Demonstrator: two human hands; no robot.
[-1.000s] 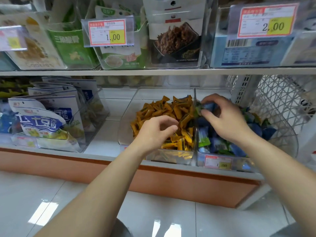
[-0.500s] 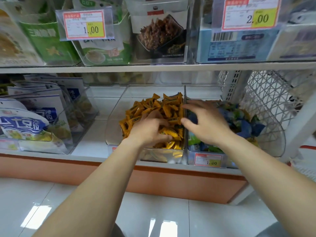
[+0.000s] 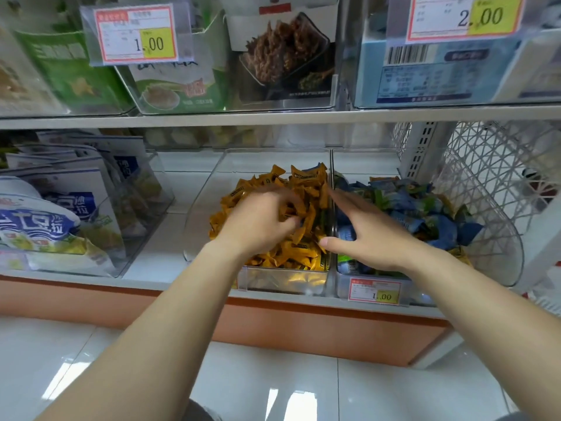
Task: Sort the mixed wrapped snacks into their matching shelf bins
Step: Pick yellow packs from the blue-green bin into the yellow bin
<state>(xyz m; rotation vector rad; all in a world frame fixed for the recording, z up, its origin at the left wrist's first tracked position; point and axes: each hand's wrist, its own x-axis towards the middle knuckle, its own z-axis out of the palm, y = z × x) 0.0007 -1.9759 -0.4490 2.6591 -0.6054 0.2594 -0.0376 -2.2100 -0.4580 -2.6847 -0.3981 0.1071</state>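
Two clear bins stand side by side on the lower shelf. The left bin (image 3: 200,220) holds a heap of orange wrapped snacks (image 3: 303,253). The right bin (image 3: 513,259) holds blue and green wrapped snacks (image 3: 425,208), with a few orange ones among them. My left hand (image 3: 261,223) lies on the orange heap, its fingers curled into the wrappers and blurred. My right hand (image 3: 370,235) is spread over the divider between the bins, fingers apart, with nothing seen in it.
Blue-and-white snack bags (image 3: 60,214) fill a clear bin at the left. The upper shelf (image 3: 273,118) carries bagged snacks and price tags close overhead. A white lattice basket (image 3: 491,165) stands at the right. A price tag (image 3: 375,294) hangs on the right bin's front.
My right hand has come out of the blue-snack bin toward the divider and spread open. My left hand has pushed deeper into the orange heap. The camera has moved closer.
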